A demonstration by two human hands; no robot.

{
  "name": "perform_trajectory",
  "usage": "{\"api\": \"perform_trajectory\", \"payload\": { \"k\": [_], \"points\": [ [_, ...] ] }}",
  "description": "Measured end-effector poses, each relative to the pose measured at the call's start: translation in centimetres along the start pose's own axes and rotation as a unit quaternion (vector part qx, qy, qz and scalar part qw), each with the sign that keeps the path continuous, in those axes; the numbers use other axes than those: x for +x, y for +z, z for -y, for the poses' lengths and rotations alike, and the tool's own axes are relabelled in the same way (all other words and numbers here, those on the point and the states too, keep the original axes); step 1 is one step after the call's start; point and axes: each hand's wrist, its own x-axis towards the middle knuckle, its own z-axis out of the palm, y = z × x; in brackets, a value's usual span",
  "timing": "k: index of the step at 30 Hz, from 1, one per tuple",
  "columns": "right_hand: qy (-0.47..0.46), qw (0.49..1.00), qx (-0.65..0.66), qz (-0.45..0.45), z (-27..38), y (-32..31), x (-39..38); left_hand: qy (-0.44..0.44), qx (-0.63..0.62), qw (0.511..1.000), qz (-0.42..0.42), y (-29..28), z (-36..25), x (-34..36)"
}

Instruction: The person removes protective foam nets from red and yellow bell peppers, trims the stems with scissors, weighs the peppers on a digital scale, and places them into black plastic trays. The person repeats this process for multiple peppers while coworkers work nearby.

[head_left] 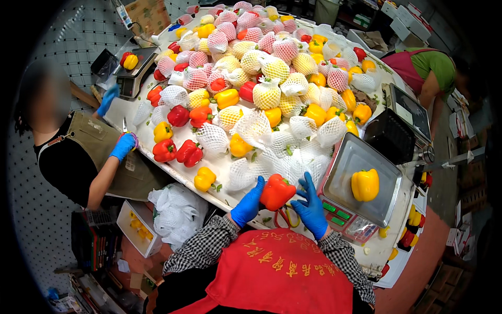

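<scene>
Just in front of me, a red bell pepper (277, 192) is above the near table edge, its stem side turned up. My left hand (248, 205), in a blue glove, grips it from the left, with the fingers partly hidden behind it. On the other side my right hand (312, 208), also blue-gloved, is open with fingers spread, a small gap from the pepper. Scissors with red and yellow handles (286, 216) show below the pepper, by my right thumb; whether they touch my hand I cannot tell. A yellow bell pepper (365, 184) sits on the scale (340, 180) to the right.
A large heap of peppers in foam net sleeves (251, 63) covers the table. Loose white nets (256, 131) lie nearer me. At left, a gloved co-worker (99, 152) holds scissors beside another scale (130, 73). Another person (431, 70) bends at far right. A black bin (391, 136) stands behind my scale.
</scene>
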Motion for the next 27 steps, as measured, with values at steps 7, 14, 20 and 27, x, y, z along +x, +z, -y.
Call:
{"api": "perform_trajectory", "payload": {
  "k": [7,14,20,27],
  "points": [
    [-0.167,0.969,-0.179,-0.022,2.8,0.2,-0.3,0.099,0.182,0.976,0.074,3.2,0.4,-0.1],
    [-0.084,0.994,-0.05,-0.045,0.0,-1.9,-0.8,0.025,0.13,0.991,0.008,3.4,0.8,1.8],
    [-0.125,0.982,-0.073,-0.123,2.3,-1.0,-3.7,0.088,0.138,0.986,0.012,6.2,1.9,3.2],
    [-0.172,0.957,0.001,-0.233,3.6,-8.7,-7.0,0.022,0.183,0.972,0.149,10.7,0.8,2.6]
  ]
}}
